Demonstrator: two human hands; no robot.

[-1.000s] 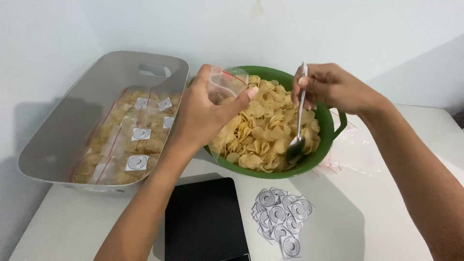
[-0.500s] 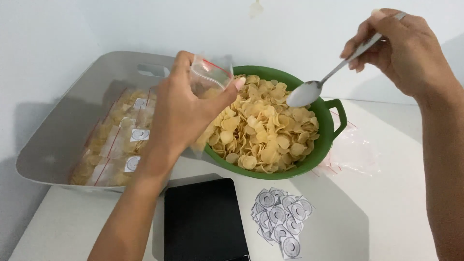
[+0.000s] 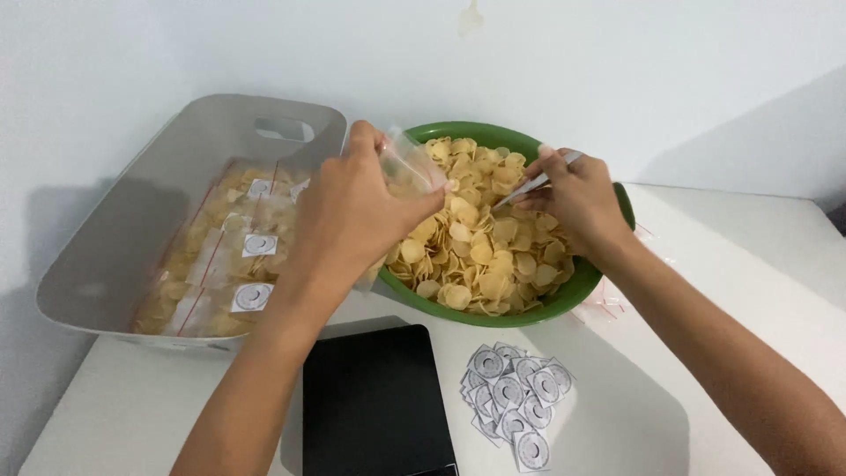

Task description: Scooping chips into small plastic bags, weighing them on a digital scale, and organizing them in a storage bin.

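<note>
The small clear plastic bag (image 3: pixel 407 167) is held up over the near-left rim of the green bowl (image 3: pixel 564 304), its mouth turned toward the heap of pale round chips (image 3: pixel 480 234) that fills the bowl. The left hand (image 3: pixel 352 211) is closed around the bag, thumb on one side and fingers wrapped round the other, with a few chips showing through the plastic. Over the right part of the bowl, the right hand (image 3: pixel 573 198) is curled tight on the handle of a metal spoon (image 3: pixel 533 183); the spoon slants down toward the bag and its end seems to be dug into the chips, though the scoop itself is hidden.

Left of the bowl and touching it stands a long grey bin (image 3: pixel 115 238) with a cut-out handle at its far end. It holds filled chip packets (image 3: pixel 220 264), each with a small square label on top. On the white tabletop (image 3: pixel 731 264), just in front of the bowl, lies a loose pile of the same round-printed labels (image 3: pixel 515 397); a flat black slab (image 3: pixel 374 401) sits left of that pile. Behind the right forearm, at the bowl's right side, some empty clear bags (image 3: pixel 621 295) lie flat.
</note>
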